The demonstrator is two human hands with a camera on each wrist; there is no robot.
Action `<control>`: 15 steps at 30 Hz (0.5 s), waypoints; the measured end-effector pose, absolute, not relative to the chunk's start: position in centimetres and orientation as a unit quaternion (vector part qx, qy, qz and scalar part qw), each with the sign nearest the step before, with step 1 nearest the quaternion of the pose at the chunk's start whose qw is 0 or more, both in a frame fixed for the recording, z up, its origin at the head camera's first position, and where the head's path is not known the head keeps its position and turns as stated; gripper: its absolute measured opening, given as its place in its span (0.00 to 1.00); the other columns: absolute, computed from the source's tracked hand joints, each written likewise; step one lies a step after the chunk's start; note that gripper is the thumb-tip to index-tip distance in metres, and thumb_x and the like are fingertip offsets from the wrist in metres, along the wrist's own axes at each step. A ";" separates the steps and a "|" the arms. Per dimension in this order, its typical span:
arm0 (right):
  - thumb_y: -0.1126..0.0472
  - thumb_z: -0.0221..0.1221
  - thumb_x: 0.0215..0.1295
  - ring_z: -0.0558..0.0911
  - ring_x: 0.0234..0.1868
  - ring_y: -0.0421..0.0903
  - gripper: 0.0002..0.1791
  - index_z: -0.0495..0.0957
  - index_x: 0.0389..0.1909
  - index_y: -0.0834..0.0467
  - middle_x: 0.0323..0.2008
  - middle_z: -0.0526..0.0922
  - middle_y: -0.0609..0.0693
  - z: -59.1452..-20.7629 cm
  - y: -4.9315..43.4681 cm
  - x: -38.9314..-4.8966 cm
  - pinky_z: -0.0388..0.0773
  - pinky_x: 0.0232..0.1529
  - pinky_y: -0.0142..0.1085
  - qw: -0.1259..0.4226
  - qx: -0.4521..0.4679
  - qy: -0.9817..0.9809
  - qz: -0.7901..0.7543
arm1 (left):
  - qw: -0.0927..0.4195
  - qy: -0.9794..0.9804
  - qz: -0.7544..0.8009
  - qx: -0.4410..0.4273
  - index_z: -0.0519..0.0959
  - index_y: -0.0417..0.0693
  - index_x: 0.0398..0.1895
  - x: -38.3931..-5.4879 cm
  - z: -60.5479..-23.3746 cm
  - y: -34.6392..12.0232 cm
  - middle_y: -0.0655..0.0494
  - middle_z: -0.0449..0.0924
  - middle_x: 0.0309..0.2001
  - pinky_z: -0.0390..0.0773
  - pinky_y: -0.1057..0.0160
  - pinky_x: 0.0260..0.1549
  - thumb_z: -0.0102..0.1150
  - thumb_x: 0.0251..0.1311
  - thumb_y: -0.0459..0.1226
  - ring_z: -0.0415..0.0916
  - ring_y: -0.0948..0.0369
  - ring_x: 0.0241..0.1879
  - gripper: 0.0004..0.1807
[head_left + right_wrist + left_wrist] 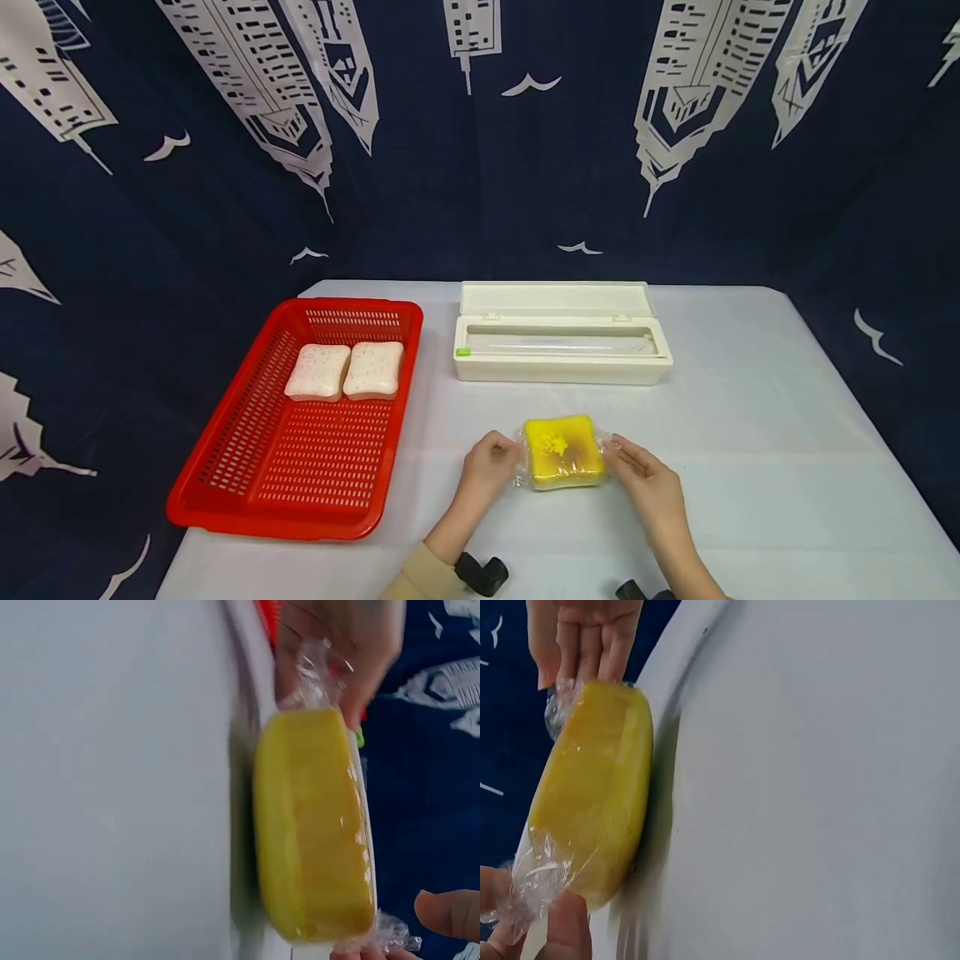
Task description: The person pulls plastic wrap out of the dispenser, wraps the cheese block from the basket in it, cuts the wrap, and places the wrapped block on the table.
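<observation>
A white table (750, 450) stands before a navy, white-patterned cloth (480, 183). Between the hands, at the table's near side, is the yellow bread (573, 458), squarish and browned on top, in clear, shiny film (544, 874) crumpled at both ends; the left hand (487, 465) pinches one end, while the right hand (654, 487), thumb apart, touches the other with extended fingers.

And here's a deep navy cloth backdrop (450, 192), filling the whole upper half of the head view and running down both sides! Look at those pale printed buildings (277, 100), upside down across the top, spires pointing at the floor, with little white printed birds (531, 85) scattered between them! Below, centre to lower right, it's the white worktop (780, 433), far corners rounded, faint creases across it, the light soft; navy again at the right of the right wrist view
</observation>
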State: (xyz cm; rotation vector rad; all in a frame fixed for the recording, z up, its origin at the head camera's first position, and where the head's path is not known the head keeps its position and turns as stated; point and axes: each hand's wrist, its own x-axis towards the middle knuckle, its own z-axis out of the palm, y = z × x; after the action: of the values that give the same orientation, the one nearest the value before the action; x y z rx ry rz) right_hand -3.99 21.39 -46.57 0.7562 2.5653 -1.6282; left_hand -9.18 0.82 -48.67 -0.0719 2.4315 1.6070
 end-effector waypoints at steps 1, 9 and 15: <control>0.51 0.61 0.67 0.79 0.60 0.59 0.29 0.73 0.64 0.64 0.60 0.78 0.63 -46.5 21.0 -3.8 0.79 0.55 0.47 -0.010 0.230 0.833 -0.502 | 0.111 0.826 0.552 -0.024 0.79 0.41 0.34 -9.1 -48.7 0.9 0.49 0.82 0.34 0.78 0.63 0.31 0.62 0.63 0.38 0.78 0.59 0.35 0.08; 0.70 0.68 0.53 0.77 0.59 0.64 0.27 0.76 0.57 0.70 0.61 0.76 0.64 -47.5 18.2 -2.5 0.78 0.53 0.51 -0.136 0.065 0.934 -0.323 | 0.106 0.817 0.567 -0.015 0.80 0.39 0.38 -8.7 -48.5 1.3 0.49 0.82 0.34 0.77 0.65 0.28 0.61 0.64 0.39 0.77 0.61 0.33 0.10; 0.68 0.69 0.52 0.78 0.57 0.67 0.26 0.77 0.52 0.76 0.59 0.76 0.70 -48.7 17.4 -2.1 0.79 0.49 0.52 -0.204 -0.031 0.957 -0.202 | 0.097 0.822 0.562 -0.017 0.81 0.40 0.37 -8.7 -48.8 1.4 0.49 0.84 0.37 0.78 0.67 0.29 0.61 0.64 0.39 0.78 0.62 0.34 0.09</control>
State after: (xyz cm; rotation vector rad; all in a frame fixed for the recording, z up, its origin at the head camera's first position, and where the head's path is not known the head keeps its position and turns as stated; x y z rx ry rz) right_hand -2.14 17.38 -48.66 -0.1115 3.4740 -0.7339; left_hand -8.65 1.44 -48.75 -0.0502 2.4325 1.6628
